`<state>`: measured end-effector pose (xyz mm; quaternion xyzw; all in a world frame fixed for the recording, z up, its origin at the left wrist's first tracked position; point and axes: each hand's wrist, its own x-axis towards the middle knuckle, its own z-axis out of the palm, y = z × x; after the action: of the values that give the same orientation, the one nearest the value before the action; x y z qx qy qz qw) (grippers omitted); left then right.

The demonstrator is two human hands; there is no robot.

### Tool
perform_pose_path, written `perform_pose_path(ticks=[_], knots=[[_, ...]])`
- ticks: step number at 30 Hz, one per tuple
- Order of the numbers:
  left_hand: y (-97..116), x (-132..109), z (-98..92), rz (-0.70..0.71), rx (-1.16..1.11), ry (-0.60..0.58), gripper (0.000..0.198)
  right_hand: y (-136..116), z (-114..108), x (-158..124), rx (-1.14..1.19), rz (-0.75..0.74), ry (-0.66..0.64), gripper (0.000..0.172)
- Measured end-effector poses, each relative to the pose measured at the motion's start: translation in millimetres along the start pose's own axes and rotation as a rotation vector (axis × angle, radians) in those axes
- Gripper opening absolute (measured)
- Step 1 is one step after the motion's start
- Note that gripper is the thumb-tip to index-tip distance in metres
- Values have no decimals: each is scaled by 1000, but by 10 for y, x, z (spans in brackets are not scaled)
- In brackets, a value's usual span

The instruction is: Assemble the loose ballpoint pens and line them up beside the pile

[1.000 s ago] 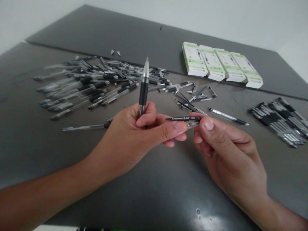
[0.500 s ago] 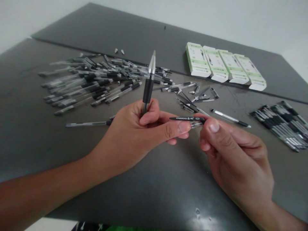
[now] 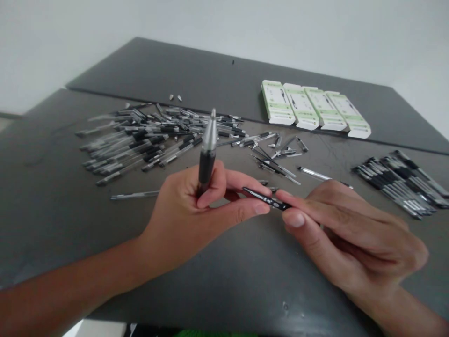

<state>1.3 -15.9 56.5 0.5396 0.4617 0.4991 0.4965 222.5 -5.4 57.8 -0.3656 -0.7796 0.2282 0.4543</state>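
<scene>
Dark grey tabletop (image 3: 66,234), viewed from the front edge. Far side: four white-and-green cardboard boxes (image 3: 312,106) in a row. Left of centre: a loose heap of clear gel pens (image 3: 147,138). Far right: a tighter bunch of pens (image 3: 396,182). Centre: the left hand (image 3: 185,206) closes its fingers and thumb around an upright black-gripped pen (image 3: 206,157), silver tip up. The right hand (image 3: 343,238) pinches a black printed pen barrel (image 3: 266,199) between thumb and fingers, its far end just beside the left fingertips.
</scene>
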Motion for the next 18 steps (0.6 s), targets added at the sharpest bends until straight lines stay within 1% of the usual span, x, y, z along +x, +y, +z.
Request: perform_pose_path(ticks=[3,6,9,12,14,16,18], knots=[[49,-16,-25,77,79,-13,66,-43,-22,42,65,-1,-13,45],[106,-40,-46,135,155,-39,68,-85,-50,75,167,67,-49,36],[159,-62,-76,171,167,-59,66,-108,-96,102,258,165,-95,25],[192,-82,-121,196,174,-110,63,-121,-153,122,372,307,-135,19],[199,-102,-157,216,211,-149,62,-127,-185,132,456,391,-177,18],[198,-125,-189,258,225,-178,60,-131,-203,144,512,444,-215,18],[195,-147,-213,313,215,-182,60,-130,-211,157,531,483,-228,18]])
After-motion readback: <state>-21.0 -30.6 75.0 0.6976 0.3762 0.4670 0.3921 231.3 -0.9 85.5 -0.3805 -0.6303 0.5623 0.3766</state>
